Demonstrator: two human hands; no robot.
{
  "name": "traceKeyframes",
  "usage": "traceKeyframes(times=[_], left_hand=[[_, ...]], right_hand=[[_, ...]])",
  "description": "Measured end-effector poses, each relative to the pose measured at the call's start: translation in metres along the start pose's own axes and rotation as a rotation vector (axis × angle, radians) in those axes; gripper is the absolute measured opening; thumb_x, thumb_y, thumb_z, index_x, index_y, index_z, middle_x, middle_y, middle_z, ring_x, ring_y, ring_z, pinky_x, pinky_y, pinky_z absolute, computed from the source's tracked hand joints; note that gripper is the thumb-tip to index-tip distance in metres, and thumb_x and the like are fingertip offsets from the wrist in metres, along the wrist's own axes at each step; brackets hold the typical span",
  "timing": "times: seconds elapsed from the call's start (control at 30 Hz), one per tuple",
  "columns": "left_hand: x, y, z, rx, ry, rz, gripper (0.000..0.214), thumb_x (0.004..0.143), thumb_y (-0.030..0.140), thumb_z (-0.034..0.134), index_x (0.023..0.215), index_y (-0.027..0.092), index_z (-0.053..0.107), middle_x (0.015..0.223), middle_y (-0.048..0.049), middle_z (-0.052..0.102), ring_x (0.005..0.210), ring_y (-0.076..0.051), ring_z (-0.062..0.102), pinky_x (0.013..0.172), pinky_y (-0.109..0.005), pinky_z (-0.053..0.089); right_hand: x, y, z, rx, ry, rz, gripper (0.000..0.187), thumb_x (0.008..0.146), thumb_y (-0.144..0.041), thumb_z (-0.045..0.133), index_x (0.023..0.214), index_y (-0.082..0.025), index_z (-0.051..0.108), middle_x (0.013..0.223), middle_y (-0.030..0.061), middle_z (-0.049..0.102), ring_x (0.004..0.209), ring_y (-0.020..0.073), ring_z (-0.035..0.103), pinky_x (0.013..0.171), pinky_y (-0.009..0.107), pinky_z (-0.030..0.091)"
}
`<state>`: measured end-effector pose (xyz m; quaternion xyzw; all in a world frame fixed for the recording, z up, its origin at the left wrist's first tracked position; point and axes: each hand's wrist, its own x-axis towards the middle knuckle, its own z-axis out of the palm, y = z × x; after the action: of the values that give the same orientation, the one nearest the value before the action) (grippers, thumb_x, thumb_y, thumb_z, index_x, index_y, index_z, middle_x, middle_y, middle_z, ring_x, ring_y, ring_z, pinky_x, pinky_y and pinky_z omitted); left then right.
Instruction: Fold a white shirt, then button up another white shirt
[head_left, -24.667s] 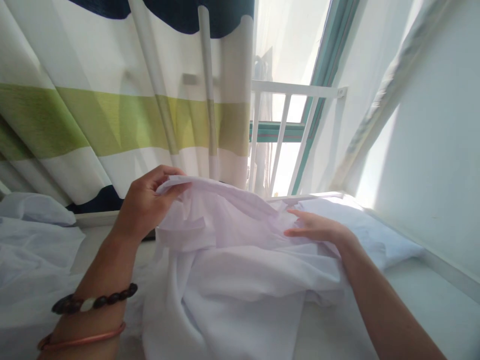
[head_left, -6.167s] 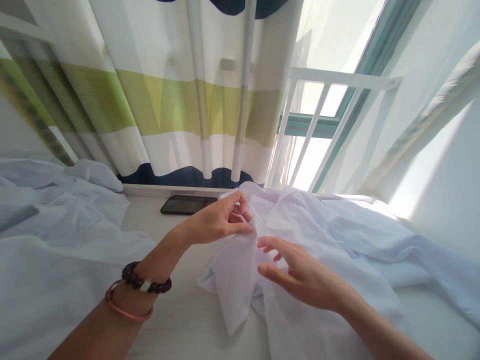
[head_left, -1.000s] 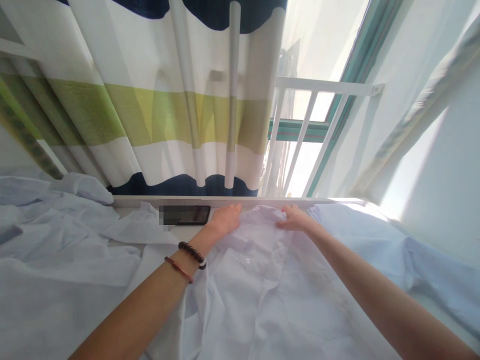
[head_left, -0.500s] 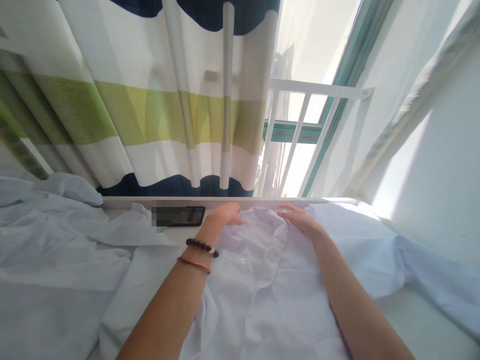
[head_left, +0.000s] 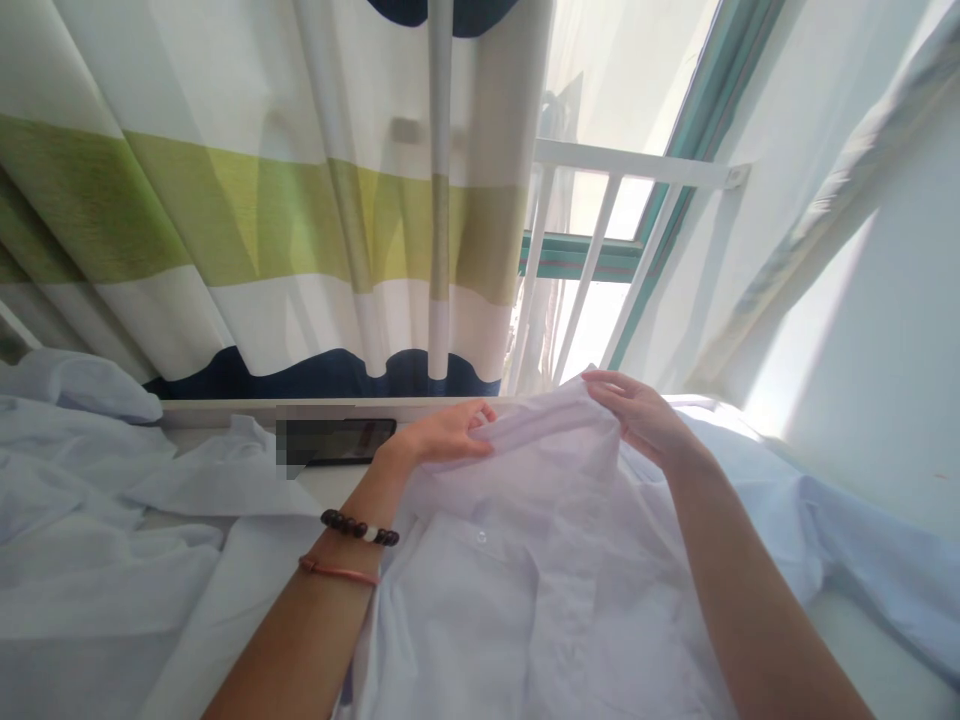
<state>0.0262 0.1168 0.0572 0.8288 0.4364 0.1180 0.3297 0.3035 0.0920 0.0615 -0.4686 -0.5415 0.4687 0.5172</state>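
A white buttoned shirt (head_left: 480, 600) lies spread in front of me, its far edge lifted between my hands. My left hand (head_left: 450, 432) pinches that edge on the left, a beaded bracelet and a thin reddish band on its wrist. On the right, the fingers of my right hand (head_left: 634, 410) grip the raised corner of the cloth. A small button shows on the shirt's front. The fabric between the hands is drawn up in a fold.
A dark phone (head_left: 352, 442), partly pixelated, lies left of my left hand. Crumpled white cloth (head_left: 97, 560) covers the left side. A pale blue-white cloth (head_left: 862, 550) stretches along the right. Behind are a striped curtain (head_left: 285, 220), a white railing (head_left: 637, 162) and a window.
Both hands have closed on the shirt's far edge and lifted it. My right hand has moved right and up; my left hand has shifted slightly left. The view has turned a little.
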Motion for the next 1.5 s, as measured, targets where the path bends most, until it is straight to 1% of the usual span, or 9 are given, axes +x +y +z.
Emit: traceKeyframes(times=[0.1, 0.23, 0.37, 0.5, 0.63, 0.87, 1.07, 1.27, 1.5], left_hand=[[-0.004, 0.008, -0.001, -0.099, -0.004, 0.031, 0.049, 0.079, 0.037, 0.067, 0.121, 0.020, 0.049, 0.088, 0.0013, 0.060, 0.081, -0.015, 0.058, 0.068, -0.023, 0.047], [-0.012, 0.016, -0.005, -0.201, -0.026, 0.047, 0.043, 0.087, 0.047, 0.051, 0.120, 0.019, 0.049, 0.070, 0.0053, 0.046, 0.061, -0.010, 0.046, 0.053, -0.020, 0.035], [-0.022, 0.021, -0.011, -0.326, -0.093, 0.079, 0.039, 0.091, 0.044, 0.046, 0.125, 0.024, 0.047, 0.070, 0.0056, 0.043, 0.058, -0.009, 0.039, 0.051, -0.019, 0.030], [-0.025, 0.022, -0.012, -0.324, -0.063, 0.107, 0.034, 0.093, 0.039, 0.044, 0.124, 0.027, 0.054, 0.064, 0.0060, 0.032, 0.053, -0.008, 0.029, 0.047, -0.018, 0.023], [-0.021, 0.021, -0.007, -0.197, 0.019, 0.072, 0.035, 0.095, 0.042, 0.039, 0.117, 0.023, 0.059, 0.071, 0.0042, 0.047, 0.058, -0.009, 0.036, 0.050, -0.017, 0.028], [-0.013, 0.019, -0.005, -0.069, 0.032, 0.068, 0.035, 0.094, 0.044, 0.040, 0.108, 0.021, 0.062, 0.107, 0.0006, 0.063, 0.096, -0.016, 0.055, 0.085, -0.021, 0.040], [-0.007, 0.021, 0.001, 0.070, 0.052, 0.096, 0.036, 0.089, 0.046, 0.049, 0.114, 0.023, 0.061, 0.120, -0.0021, 0.062, 0.109, -0.018, 0.056, 0.093, -0.025, 0.040], [0.005, 0.032, 0.017, -0.026, 0.109, 0.317, 0.046, 0.075, 0.046, 0.070, 0.112, 0.020, 0.061, 0.103, -0.0045, 0.067, 0.096, -0.020, 0.061, 0.085, -0.027, 0.045], [0.009, 0.032, 0.021, -0.089, 0.115, 0.264, 0.023, 0.074, 0.033, 0.070, 0.091, 0.018, 0.066, 0.081, -0.0004, 0.068, 0.077, -0.017, 0.062, 0.069, -0.024, 0.043]], right_hand=[[-0.008, -0.010, -0.002, -0.021, -0.035, 0.012, 0.049, 0.065, -0.044, 0.078, 0.106, -0.019, 0.065, 0.079, 0.0018, 0.068, 0.068, 0.0143, 0.062, 0.063, 0.027, 0.048], [-0.015, -0.019, -0.005, -0.355, -0.031, 0.055, 0.046, 0.069, -0.049, 0.073, 0.102, -0.018, 0.068, 0.068, 0.0025, 0.066, 0.061, 0.0162, 0.060, 0.054, 0.027, 0.045], [-0.018, -0.023, -0.003, -0.602, -0.078, 0.106, 0.038, 0.076, -0.054, 0.064, 0.090, -0.020, 0.070, 0.070, 0.0027, 0.067, 0.059, 0.0153, 0.059, 0.049, 0.024, 0.041], [-0.019, -0.024, -0.002, -0.481, -0.126, 0.068, 0.041, 0.077, -0.058, 0.061, 0.090, -0.020, 0.069, 0.075, 0.0027, 0.066, 0.064, 0.0154, 0.059, 0.052, 0.024, 0.043], [-0.019, -0.023, -0.006, -0.341, -0.123, 0.062, 0.044, 0.075, -0.060, 0.063, 0.084, -0.018, 0.069, 0.065, -0.0004, 0.059, 0.056, 0.0120, 0.054, 0.049, 0.023, 0.040], [-0.026, -0.034, -0.008, -0.171, -0.050, 0.095, 0.037, 0.067, -0.051, 0.075, 0.079, -0.016, 0.071, 0.062, -0.0014, 0.058, 0.055, 0.0093, 0.050, 0.049, 0.022, 0.035], [-0.029, -0.040, -0.006, -0.181, -0.044, 0.097, 0.037, 0.065, -0.049, 0.077, 0.082, -0.016, 0.074, 0.065, 0.0018, 0.063, 0.058, 0.0123, 0.054, 0.050, 0.023, 0.038], [-0.028, -0.040, -0.005, -0.238, -0.056, 0.042, 0.045, 0.066, -0.054, 0.074, 0.089, -0.015, 0.073, 0.072, 0.0048, 0.066, 0.064, 0.0152, 0.057, 0.053, 0.024, 0.041], [-0.037, -0.050, -0.011, -0.524, -0.181, 0.044, 0.045, 0.067, -0.054, 0.073, 0.096, -0.020, 0.074, 0.079, 0.0033, 0.070, 0.069, 0.0172, 0.060, 0.057, 0.025, 0.041]])
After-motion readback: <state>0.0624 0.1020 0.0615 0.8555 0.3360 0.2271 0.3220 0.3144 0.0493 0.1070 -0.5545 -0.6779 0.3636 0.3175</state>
